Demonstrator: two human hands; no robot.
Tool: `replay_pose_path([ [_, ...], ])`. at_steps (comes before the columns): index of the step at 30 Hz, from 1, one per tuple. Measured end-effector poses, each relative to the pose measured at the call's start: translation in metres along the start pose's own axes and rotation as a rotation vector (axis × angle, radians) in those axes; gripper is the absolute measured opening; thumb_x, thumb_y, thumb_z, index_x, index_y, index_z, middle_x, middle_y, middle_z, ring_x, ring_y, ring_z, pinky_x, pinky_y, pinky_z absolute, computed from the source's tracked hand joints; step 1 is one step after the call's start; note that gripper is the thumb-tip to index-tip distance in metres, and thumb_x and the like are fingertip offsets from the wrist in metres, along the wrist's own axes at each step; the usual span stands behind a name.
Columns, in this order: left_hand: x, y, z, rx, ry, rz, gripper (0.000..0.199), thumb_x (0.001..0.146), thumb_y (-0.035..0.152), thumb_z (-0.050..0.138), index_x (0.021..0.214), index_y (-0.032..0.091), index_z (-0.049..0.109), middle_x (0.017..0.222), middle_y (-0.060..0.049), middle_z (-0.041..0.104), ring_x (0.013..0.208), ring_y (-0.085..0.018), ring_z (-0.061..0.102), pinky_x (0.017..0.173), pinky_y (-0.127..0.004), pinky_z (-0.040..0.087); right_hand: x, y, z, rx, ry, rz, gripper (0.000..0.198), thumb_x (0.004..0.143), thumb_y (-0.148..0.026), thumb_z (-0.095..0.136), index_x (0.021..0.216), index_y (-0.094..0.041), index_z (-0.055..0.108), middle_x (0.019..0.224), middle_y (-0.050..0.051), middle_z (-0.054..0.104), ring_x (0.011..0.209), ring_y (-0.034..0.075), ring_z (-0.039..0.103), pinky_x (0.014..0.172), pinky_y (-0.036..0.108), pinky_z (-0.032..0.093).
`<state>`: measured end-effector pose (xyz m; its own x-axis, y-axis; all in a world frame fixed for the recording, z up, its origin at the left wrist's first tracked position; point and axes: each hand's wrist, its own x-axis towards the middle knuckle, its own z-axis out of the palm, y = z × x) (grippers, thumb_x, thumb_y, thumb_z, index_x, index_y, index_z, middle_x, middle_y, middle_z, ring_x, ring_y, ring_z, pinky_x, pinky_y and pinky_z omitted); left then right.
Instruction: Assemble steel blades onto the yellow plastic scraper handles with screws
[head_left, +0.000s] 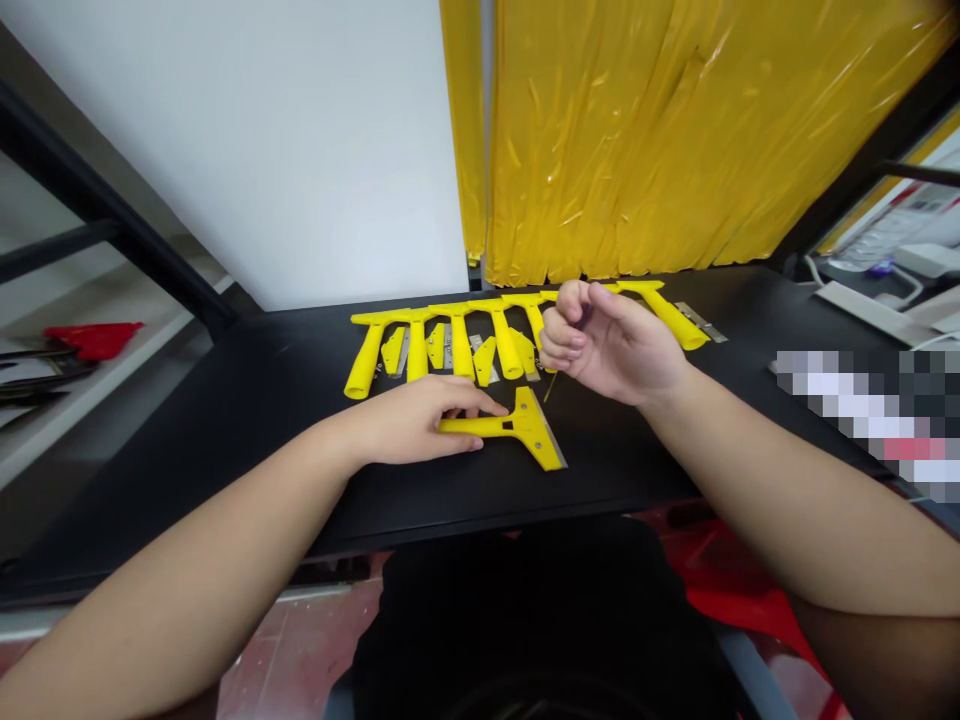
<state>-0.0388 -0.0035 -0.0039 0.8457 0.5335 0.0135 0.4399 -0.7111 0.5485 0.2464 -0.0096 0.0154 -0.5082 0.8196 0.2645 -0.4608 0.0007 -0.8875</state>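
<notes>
My left hand (409,418) is wrapped around the handle of a yellow scraper (534,430), whose wide head and metal blade point right, just above or on the black table. Raised to the right of it, my right hand (611,345) has its fingers curled toward the palm; whatever they may hold is hidden. A thin yellowish sliver (551,387) shows just below those fingers, and I cannot tell whether it touches them. Behind both hands several yellow scraper handles (365,362) lie in a row, with small yellow head plates (486,360) and metal blades between them.
The black table (292,390) backs onto a white panel (337,150) and yellow plastic sheeting (637,140). Black metal frame bars (127,220) rise at the left, beside a shelf with a red item (94,340). A blurred-out patch (877,420) covers something at the right.
</notes>
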Motion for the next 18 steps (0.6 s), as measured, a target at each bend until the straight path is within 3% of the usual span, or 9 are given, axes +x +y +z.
replay_pose_path([
  [5,-0.001,0.003,-0.003,-0.016,0.033,0.006,0.042,0.098,0.039,0.075,0.138,0.027,0.075,0.119,-0.008,0.078,0.099,-0.021,0.072,0.089,-0.033,0.057,0.001,0.0,-0.002,-0.099,0.032,-0.054,0.041,0.1,-0.052,0.072,0.087,-0.026,0.044,0.068,-0.007,0.04,0.059,0.012,0.036,0.058,0.026,0.037],
  [9,-0.003,0.004,-0.009,-0.055,0.071,-0.016,0.04,0.097,0.04,0.077,0.134,0.025,0.076,0.118,-0.008,0.079,0.096,-0.02,0.072,0.077,-0.029,0.055,-0.002,-0.003,-0.013,-0.528,0.121,-0.048,0.036,0.094,-0.044,0.082,0.086,-0.022,0.054,0.064,-0.007,0.046,0.056,0.009,0.034,0.052,0.024,0.026],
  [13,-0.005,0.001,-0.013,-0.1,0.141,-0.002,0.038,0.096,0.038,0.078,0.131,0.023,0.076,0.117,-0.007,0.079,0.097,-0.019,0.072,0.079,-0.03,0.056,-0.005,-0.004,-0.02,-0.826,0.136,0.184,0.023,0.095,-0.034,0.079,0.094,-0.021,0.06,0.071,-0.002,0.067,0.051,0.008,0.045,0.049,0.024,0.029],
  [18,-0.004,-0.001,-0.011,-0.109,0.138,0.004,0.037,0.096,0.038,0.078,0.13,0.022,0.076,0.114,-0.007,0.078,0.098,-0.019,0.071,0.081,-0.03,0.056,-0.006,-0.004,-0.015,-0.714,0.058,0.431,0.024,0.091,-0.019,0.074,0.101,-0.024,0.053,0.08,0.001,0.078,0.057,0.014,0.069,0.058,0.025,0.053],
])
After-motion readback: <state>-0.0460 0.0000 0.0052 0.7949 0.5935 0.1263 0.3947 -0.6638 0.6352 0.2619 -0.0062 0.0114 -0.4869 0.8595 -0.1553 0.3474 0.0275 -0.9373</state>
